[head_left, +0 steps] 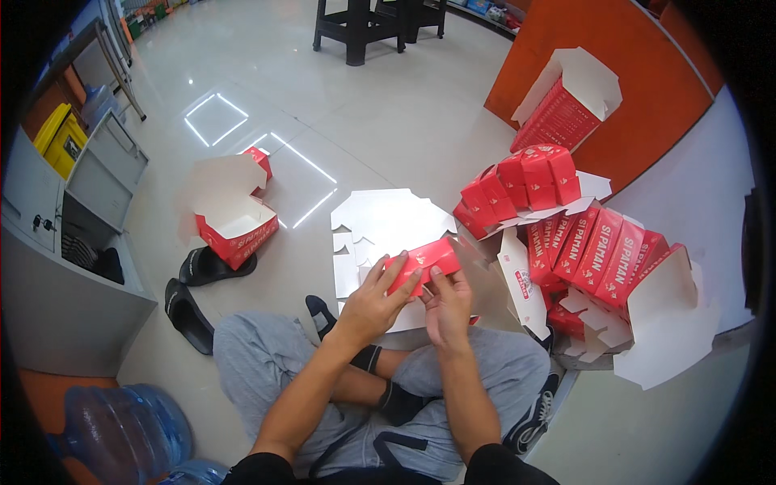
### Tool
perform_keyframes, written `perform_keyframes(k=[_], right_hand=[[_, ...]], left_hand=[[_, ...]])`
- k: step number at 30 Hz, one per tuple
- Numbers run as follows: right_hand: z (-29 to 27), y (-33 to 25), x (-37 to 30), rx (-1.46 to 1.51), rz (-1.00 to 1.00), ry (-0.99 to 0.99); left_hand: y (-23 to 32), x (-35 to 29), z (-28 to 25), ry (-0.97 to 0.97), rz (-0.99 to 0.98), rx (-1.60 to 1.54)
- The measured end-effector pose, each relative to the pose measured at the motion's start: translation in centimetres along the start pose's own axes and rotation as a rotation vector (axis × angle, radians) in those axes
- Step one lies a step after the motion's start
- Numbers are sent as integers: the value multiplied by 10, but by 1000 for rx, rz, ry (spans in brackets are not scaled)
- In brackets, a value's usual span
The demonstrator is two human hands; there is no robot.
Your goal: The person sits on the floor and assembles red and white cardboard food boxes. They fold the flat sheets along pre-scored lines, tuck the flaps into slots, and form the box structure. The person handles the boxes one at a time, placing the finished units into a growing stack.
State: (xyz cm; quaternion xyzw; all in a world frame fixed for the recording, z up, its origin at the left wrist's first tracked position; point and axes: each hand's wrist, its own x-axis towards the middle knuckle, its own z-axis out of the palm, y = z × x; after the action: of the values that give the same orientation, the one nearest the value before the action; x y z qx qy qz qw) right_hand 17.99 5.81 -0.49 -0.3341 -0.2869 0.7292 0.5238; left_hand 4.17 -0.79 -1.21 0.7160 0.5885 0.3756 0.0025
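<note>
Between both hands, above my crossed legs, is a small red cardboard box (432,257). My left hand (378,297) grips its left end, with fingers over the top face. My right hand (447,305) holds the right end from the near side, its thumb pressed on the front. Beneath it, flat white die-cut cardboard sheets (388,212) lie on the floor in front of me. A folded red box with its white lid raised (242,230) stands to the left, partly on a black slipper.
Folded red boxes (602,246) are heaped at the right, with more red boxes (521,182) behind them. A tall red box (558,113) leans by the orange panel. Black slippers (190,311), a grey cabinet (73,267) and water jugs (125,424) are on the left. Black stools (356,32) stand far ahead.
</note>
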Motion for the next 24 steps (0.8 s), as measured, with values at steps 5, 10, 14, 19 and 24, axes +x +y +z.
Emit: perform_keyframes(k=[5, 10, 14, 19, 24], right_hand=[[9, 8, -8, -48, -61, 7], [2, 10, -5, -96, -91, -14], [2, 11, -2, -60, -35, 13], [-1, 15, 1, -53, -6, 13], [-12, 22, 9, -38, -7, 33]], left_hand=[[-6, -2, -2, 15, -18, 10], [-10, -2, -2, -19, 26, 25], [-13, -4, 6, 28, 19, -34], [-17, -11, 30, 203, 3, 51], [-16, -11, 33, 342, 73, 96]])
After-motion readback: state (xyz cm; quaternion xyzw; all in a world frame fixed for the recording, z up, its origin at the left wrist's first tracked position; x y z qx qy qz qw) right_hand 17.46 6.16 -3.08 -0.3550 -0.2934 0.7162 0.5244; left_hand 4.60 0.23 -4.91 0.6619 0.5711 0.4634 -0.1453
